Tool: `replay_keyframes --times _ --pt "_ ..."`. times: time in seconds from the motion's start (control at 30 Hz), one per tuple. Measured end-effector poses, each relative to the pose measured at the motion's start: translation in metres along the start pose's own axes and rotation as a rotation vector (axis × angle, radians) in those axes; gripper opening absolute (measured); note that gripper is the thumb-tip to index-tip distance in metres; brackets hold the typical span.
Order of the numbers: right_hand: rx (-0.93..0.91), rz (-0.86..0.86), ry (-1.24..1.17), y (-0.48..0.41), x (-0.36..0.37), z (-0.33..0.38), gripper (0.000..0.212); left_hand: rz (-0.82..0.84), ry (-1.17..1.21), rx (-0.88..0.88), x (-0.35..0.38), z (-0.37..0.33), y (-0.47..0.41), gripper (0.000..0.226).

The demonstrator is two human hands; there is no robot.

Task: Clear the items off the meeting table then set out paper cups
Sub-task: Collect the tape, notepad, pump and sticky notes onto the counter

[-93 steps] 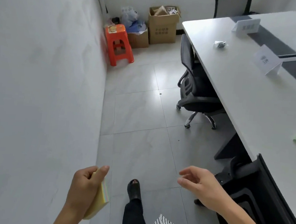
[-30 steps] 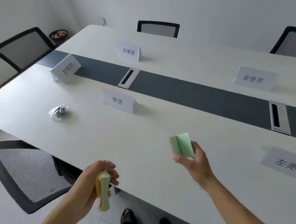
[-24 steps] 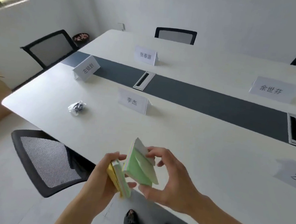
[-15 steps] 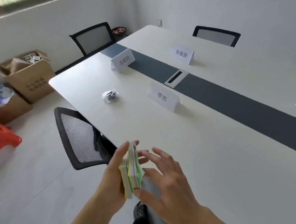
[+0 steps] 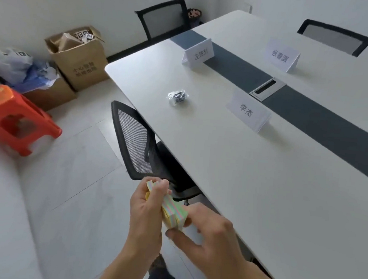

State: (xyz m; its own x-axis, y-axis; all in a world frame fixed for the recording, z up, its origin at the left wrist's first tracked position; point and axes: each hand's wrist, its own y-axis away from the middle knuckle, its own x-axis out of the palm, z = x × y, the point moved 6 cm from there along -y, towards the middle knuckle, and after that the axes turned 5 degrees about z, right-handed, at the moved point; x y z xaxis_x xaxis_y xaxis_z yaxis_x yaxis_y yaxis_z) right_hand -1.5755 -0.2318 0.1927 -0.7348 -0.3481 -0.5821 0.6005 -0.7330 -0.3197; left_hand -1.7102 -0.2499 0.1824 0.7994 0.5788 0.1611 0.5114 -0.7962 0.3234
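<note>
The person is holding a stack of sticky notes [image 5: 174,213] just off the tabletop's [image 5: 263,192] near edge. The left hand [image 5: 146,212] is curling its grip around the stack's back, while the right hand [image 5: 210,234] is pinching its front. This is likely squaring the pads into one bundle so that one hand is freed. A small plastic-wrapped item [image 5: 177,96] is lying on the tabletop toward its far end, probably the next thing to clear.

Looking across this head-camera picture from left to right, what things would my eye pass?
From the left: orange stool → open cardboard box → small wrapped bundle on the table → nearest name card → black chair at far right. The sticky notes, held between left hand and right hand, overlap the bundle, so are left out.
</note>
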Motion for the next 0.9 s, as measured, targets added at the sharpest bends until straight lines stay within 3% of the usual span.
replay_keyframes --times 0.17,0.3,0.5,0.67,0.9 --pt "-0.112 0.037 0.068 -0.034 0.045 0.022 0.022 0.047 0.1 -0.061 -0.058 -0.023 -0.01 0.04" --pt "-0.215 0.091 0.136 -0.072 0.109 0.056 0.025 -0.027 0.247 -0.165 -0.14 -0.033 -0.022 0.047" --pt "-0.326 0.426 0.119 -0.113 0.24 0.127 0.033 -0.231 0.165 -0.115 -0.281 -0.051 -0.041 0.018" --pt "-0.149 0.759 0.071 -0.147 0.304 0.138 0.04 -0.381 0.002 -0.02 -0.379 -0.071 -0.044 0.012" --pt "0.24 0.95 -0.024 -0.214 0.338 0.086 0.036 -0.341 -0.12 -0.192 -0.466 -0.072 -0.084 0.045"
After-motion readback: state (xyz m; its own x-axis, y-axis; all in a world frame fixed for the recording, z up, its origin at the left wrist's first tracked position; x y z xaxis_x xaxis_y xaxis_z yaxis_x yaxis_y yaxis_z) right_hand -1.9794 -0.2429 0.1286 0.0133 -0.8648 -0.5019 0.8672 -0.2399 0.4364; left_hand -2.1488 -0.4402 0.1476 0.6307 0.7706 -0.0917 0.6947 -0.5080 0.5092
